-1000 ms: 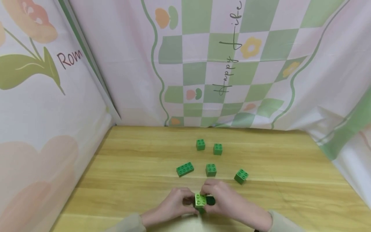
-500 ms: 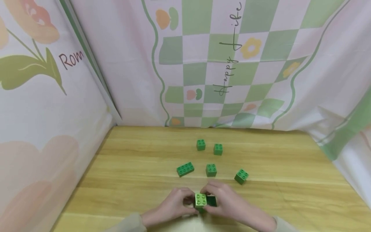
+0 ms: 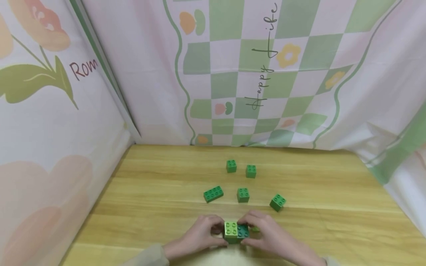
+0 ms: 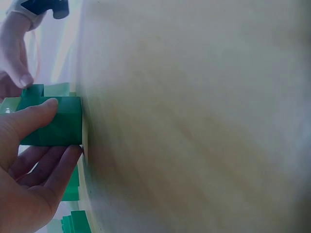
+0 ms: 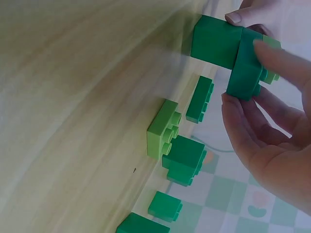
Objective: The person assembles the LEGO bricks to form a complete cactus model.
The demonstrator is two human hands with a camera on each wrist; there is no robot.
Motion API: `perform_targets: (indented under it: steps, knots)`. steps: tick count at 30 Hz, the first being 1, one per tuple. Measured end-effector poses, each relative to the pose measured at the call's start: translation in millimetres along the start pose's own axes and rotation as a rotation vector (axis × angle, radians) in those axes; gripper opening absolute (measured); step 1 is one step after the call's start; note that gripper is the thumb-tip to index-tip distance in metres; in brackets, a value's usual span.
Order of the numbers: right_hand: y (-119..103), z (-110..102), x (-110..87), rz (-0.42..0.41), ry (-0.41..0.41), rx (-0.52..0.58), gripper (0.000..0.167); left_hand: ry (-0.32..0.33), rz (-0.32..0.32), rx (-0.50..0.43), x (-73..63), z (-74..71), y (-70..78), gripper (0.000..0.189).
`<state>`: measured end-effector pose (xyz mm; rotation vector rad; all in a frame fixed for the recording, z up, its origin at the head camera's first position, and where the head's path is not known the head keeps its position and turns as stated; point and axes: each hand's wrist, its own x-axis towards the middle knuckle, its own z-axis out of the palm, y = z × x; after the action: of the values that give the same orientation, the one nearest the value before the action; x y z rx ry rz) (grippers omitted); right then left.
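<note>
Near the front of the table, a small stack of toy building bricks stands between the two hands. My left hand grips the green lower brick, thumb on one side and fingers on the other. A light green brick sits on top at the left. Beside it is a dark green brick, studs up, pinched by my right hand. In the right wrist view this dark green brick meets the lower brick and reaches past its side. Whether it is fully pressed down, I cannot tell.
Another light green brick lies on the table, mostly hidden behind the right hand in the head view. Farther back are a long green brick and several square ones, including one at the right. A patterned curtain borders the table's back.
The dark green brick has turned from its dark underside to studs up, beside the light green one. My right hand has shifted slightly right; the left stays nearly still.
</note>
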<state>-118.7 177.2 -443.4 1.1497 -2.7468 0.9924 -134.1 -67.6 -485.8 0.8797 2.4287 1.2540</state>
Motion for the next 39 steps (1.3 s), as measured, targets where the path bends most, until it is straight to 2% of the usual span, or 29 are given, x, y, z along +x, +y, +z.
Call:
perform_targets:
  steps: [7,12,17,23,28,34,39]
  knots:
    - [2.0,2.3,-2.6,-0.024,0.037,0.016,0.034,-0.039,-0.018,-0.038,2.0,-5.2,-0.4,0.039]
    - [2.6,1.1,-3.7,-0.006,0.034,0.039,0.033,-0.07,-0.025,-0.023,5.8,-20.5,-2.6,0.036]
    - [2.6,1.2,-4.1,0.0,0.04,0.036,0.033,0.023,-0.009,-0.033,16.1,-36.1,-8.0,0.031]
    - [2.9,4.0,-4.2,-0.047,0.07,0.012,0.033,0.164,0.025,-0.037,33.5,-52.0,-18.5,0.027]
    - [3.8,5.0,-4.6,-0.055,0.069,0.016,0.034,0.242,0.027,-0.02,48.4,-62.5,-27.4,0.027]
    - [3.4,4.8,-4.1,-0.044,0.055,0.02,0.033,0.252,-0.011,0.05,59.8,-65.9,-40.0,0.03]
    - [2.8,4.4,-4.3,-0.045,0.053,0.024,0.033,0.21,-0.049,0.132,65.4,-63.7,-45.4,0.04]
